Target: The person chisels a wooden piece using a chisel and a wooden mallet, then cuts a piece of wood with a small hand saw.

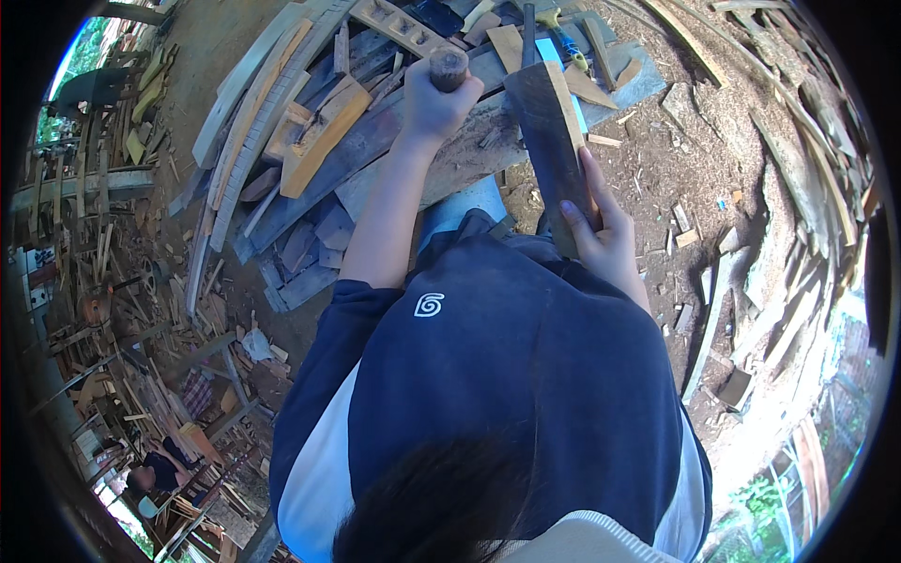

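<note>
My left hand (432, 114) is closed in a fist round a thick round wooden handle (449, 66). Its end points up at me, and whatever lies below the fist is hidden. In my right hand (605, 230) is a long dark wooden board (544, 131) with a paler edge, gripped near its lower end with thumb and fingers on its sides. A narrow dark rod (528, 36) shows just past the board's far end; I cannot tell whether they touch.
A notched yellowish wood block (324, 141) lies left of my left forearm on grey planks (375, 159). Beyond the board are a tool with a yellow and blue handle (569, 42) and a bright blue strip (549, 52). Wood chips cover the ground at right; a person (164, 469) is far left.
</note>
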The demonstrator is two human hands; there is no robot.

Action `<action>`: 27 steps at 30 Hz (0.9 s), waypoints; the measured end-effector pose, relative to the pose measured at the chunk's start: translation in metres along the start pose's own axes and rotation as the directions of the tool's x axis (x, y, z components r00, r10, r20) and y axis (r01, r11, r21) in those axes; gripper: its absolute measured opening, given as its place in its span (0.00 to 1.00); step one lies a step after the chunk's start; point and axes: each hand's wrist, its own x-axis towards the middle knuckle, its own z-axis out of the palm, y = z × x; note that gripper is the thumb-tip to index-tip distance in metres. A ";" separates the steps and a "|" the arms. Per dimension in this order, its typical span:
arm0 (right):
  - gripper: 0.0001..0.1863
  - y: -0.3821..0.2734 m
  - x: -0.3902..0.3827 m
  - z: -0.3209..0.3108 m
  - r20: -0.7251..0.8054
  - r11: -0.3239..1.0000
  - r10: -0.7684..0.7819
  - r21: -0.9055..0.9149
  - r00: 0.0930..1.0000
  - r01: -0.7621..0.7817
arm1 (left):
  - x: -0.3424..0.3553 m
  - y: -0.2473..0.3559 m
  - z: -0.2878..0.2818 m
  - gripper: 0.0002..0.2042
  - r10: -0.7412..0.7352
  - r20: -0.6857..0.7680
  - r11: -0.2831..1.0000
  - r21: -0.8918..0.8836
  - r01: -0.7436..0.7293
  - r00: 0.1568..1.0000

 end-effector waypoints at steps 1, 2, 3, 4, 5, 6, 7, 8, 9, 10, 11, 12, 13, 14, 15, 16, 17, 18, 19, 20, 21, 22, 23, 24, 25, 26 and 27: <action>0.36 0.003 0.000 0.001 -0.002 1.000 0.000 0.016 1.000 0.000 | 0.000 0.001 0.001 0.04 -0.006 0.003 1.000 0.007 0.006 1.000; 0.36 0.004 0.001 0.002 -0.004 1.000 -0.001 0.031 1.000 0.001 | 0.001 0.002 0.002 0.04 -0.012 0.007 1.000 0.013 0.012 1.000; 0.36 0.003 0.001 0.002 -0.002 1.000 -0.001 0.030 1.000 0.001 | 0.001 0.001 0.002 0.04 -0.013 0.005 1.000 0.013 0.013 1.000; 0.35 0.001 0.002 0.001 0.015 0.998 0.019 0.058 1.000 -0.020 | 0.002 -0.001 0.002 0.04 -0.013 0.006 1.000 0.018 0.013 1.000; 0.35 -0.002 0.004 0.000 0.032 0.996 0.037 0.085 0.999 -0.040 | 0.003 -0.003 0.002 0.04 -0.012 0.007 1.000 0.022 0.011 1.000; 0.35 -0.007 0.007 -0.002 0.031 0.996 0.040 0.084 0.999 -0.043 | 0.005 -0.003 0.004 0.04 -0.013 0.008 1.000 0.020 0.013 1.000; 0.35 -0.016 0.012 -0.007 0.004 0.999 -0.051 -0.013 0.999 0.051 | 0.007 -0.002 0.006 0.04 -0.035 0.016 0.999 -0.003 0.035 0.999; 0.35 -0.024 0.018 -0.012 -0.014 0.983 -0.145 -0.113 0.989 0.142 | 0.009 -0.001 0.008 0.04 -0.057 0.025 0.998 -0.026 0.058 0.998; 0.34 -0.030 0.025 -0.016 -0.053 0.960 -0.269 -0.098 0.962 0.263 | 0.008 -0.001 0.007 0.04 -0.058 0.022 0.998 -0.020 0.058 0.998; 0.35 -0.043 0.030 -0.023 -0.071 0.957 -0.290 -0.038 0.954 0.288 | 0.009 -0.002 0.006 0.04 -0.081 0.034 0.996 -0.028 0.082 0.996; 0.34 -0.052 0.035 -0.026 -0.143 0.922 -0.386 -0.032 0.911 0.386 | 0.009 -0.002 0.005 0.04 -0.104 0.047 0.994 -0.036 0.105 0.994; 0.34 -0.065 0.040 -0.030 -0.216 0.878 -0.473 -0.039 0.854 0.477 | 0.010 -0.002 0.006 0.04 -0.102 0.048 0.994 -0.040 0.104 0.994; 0.34 -0.080 0.046 -0.031 -0.249 0.846 -0.522 -0.023 0.816 0.533 | 0.010 -0.003 0.006 0.04 -0.094 0.047 0.994 -0.050 0.096 0.994; 0.34 -0.094 0.051 -0.030 -0.282 0.809 -0.566 -0.008 0.775 0.588 | 0.010 -0.004 0.005 0.05 -0.085 0.047 0.994 -0.059 0.088 0.995; 0.35 -0.101 0.057 -0.028 -0.327 0.761 -0.609 0.017 0.723 0.648 | 0.010 -0.006 0.004 0.05 -0.084 0.051 0.994 -0.062 0.087 0.995; 0.35 -0.104 0.062 -0.024 -0.329 0.762 -0.608 0.013 0.722 0.648 | 0.011 -0.009 0.002 0.03 -0.116 0.077 0.991 -0.053 0.120 0.990; 0.35 -0.107 0.067 -0.021 -0.239 0.729 -0.683 -0.166 0.690 0.665 | 0.011 -0.011 0.001 0.03 -0.148 0.103 0.987 -0.043 0.153 0.984; 0.34 -0.106 0.074 -0.019 -0.130 0.660 -0.740 -0.329 0.660 0.675 | 0.010 -0.007 0.004 0.03 -0.149 0.100 0.987 -0.041 0.154 0.984; 0.31 -0.108 0.080 -0.014 0.007 0.653 -0.691 -0.425 0.723 0.627 | 0.008 -0.001 0.009 0.04 -0.154 0.082 0.975 -0.149 0.165 0.985; 0.35 -0.115 0.072 -0.011 0.192 0.708 -0.395 -0.559 0.898 0.431 | 0.008 0.003 0.012 0.07 -0.161 0.066 0.951 -0.255 0.173 0.985; 0.35 -0.116 0.071 -0.007 0.225 0.672 -0.360 -0.611 0.905 0.419 | 0.010 0.004 0.012 0.07 -0.161 0.068 0.951 -0.255 0.173 0.985; 0.36 -0.117 0.070 -0.005 0.255 0.632 -0.321 -0.660 0.912 0.407 | 0.012 0.005 0.011 0.09 -0.139 0.104 0.982 -0.111 0.150 0.985; 0.36 -0.120 0.068 -0.005 0.251 0.633 -0.318 -0.662 0.914 0.402 | 0.013 0.005 0.010 0.12 -0.122 0.142 0.992 0.034 0.119 0.982; 0.37 -0.124 0.066 -0.006 0.248 0.640 -0.315 -0.657 0.916 0.398 | 0.012 0.005 0.012 0.12 -0.122 0.141 0.992 0.033 0.119 0.982; 0.37 -0.127 0.065 -0.007 0.244 0.648 -0.312 -0.653 0.918 0.393 | 0.011 0.004 0.014 0.11 -0.127 0.113 0.992 -0.001 0.127 0.986; 0.37 -0.125 0.065 -0.007 0.245 0.647 -0.310 -0.654 0.919 0.393 | 0.009 0.003 0.016 0.11 -0.132 0.085 0.990 -0.035 0.136 0.988; 0.37 -0.122 0.067 -0.008 0.213 0.747 -0.270 -0.569 0.939 0.344 | 0.010 0.004 0.016 0.11 -0.131 0.088 0.990 -0.038 0.135 0.988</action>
